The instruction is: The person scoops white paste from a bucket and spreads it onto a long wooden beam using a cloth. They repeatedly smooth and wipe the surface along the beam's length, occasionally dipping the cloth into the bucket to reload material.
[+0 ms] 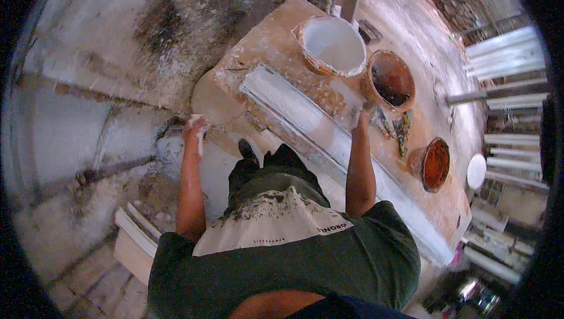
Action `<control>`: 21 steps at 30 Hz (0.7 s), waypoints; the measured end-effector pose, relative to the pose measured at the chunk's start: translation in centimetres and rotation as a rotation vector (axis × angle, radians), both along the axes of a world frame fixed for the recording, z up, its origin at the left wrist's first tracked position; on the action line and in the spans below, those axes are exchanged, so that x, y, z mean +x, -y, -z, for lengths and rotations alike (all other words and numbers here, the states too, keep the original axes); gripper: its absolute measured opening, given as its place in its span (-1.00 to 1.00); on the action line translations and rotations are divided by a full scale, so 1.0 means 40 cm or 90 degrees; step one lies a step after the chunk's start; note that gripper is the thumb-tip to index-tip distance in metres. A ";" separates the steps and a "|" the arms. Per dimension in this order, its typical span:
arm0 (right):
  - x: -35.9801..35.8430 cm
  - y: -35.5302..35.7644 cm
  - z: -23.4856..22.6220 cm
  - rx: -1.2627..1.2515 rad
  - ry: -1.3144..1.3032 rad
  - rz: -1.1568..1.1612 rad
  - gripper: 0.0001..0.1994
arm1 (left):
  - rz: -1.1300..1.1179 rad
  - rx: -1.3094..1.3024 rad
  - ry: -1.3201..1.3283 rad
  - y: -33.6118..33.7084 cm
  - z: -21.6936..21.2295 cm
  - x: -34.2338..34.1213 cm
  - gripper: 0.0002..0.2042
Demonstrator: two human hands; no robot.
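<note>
Head view — both hands [195, 126] outstretched over workbench [276, 42]

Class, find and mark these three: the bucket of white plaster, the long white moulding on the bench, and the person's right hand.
Bucket of white plaster [332, 45], head view, on the plaster surface.
Long white moulding [305, 116], head view, on its top face.
Right hand [364, 118], head view, back of the hand.

The long moulding [329, 142] looks like matt white plaster, smooth on top. The workbench [276, 42] is rough, plaster-crusted board. The bucket [332, 45] and tub [390, 81] look like splattered orange plastic.
</note>
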State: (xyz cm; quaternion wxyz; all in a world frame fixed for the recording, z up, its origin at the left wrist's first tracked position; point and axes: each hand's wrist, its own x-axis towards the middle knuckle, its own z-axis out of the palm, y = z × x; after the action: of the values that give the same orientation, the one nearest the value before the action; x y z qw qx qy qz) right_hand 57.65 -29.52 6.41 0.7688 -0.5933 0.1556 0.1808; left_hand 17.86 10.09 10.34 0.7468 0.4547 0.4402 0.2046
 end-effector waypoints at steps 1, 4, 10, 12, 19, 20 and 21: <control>-0.015 -0.027 -0.010 -0.027 -0.006 0.025 -0.68 | -0.009 0.099 -0.103 -0.072 -0.016 -0.021 -0.48; 0.042 0.154 0.073 -0.220 -0.030 0.037 -0.62 | 0.106 0.265 -0.297 -0.158 -0.109 0.109 -0.43; -0.025 0.045 -0.009 -0.376 0.016 0.064 -0.50 | 0.294 0.378 -0.612 -0.408 0.227 0.045 -0.36; -0.040 -0.014 -0.106 -0.351 0.150 0.058 -0.59 | 0.538 0.540 -0.773 -0.409 0.223 0.054 -0.31; 0.159 -0.258 -0.334 -0.580 0.486 -0.264 -0.68 | 0.425 0.746 -0.643 -0.379 0.098 0.249 -0.31; 0.228 -0.287 -0.286 -0.654 0.536 -0.360 -0.69 | 0.400 0.736 -0.535 -0.386 0.105 0.304 -0.35; 0.273 -0.358 -0.293 -0.671 0.451 -0.445 -0.69 | 0.374 0.722 -0.439 -0.396 0.103 0.340 -0.40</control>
State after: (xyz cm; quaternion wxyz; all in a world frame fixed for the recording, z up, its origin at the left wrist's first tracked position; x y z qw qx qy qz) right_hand 68.56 -15.21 18.12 0.2822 -0.9231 -0.2352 0.1139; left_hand 31.47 25.93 6.21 0.2389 0.9100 0.3368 0.0374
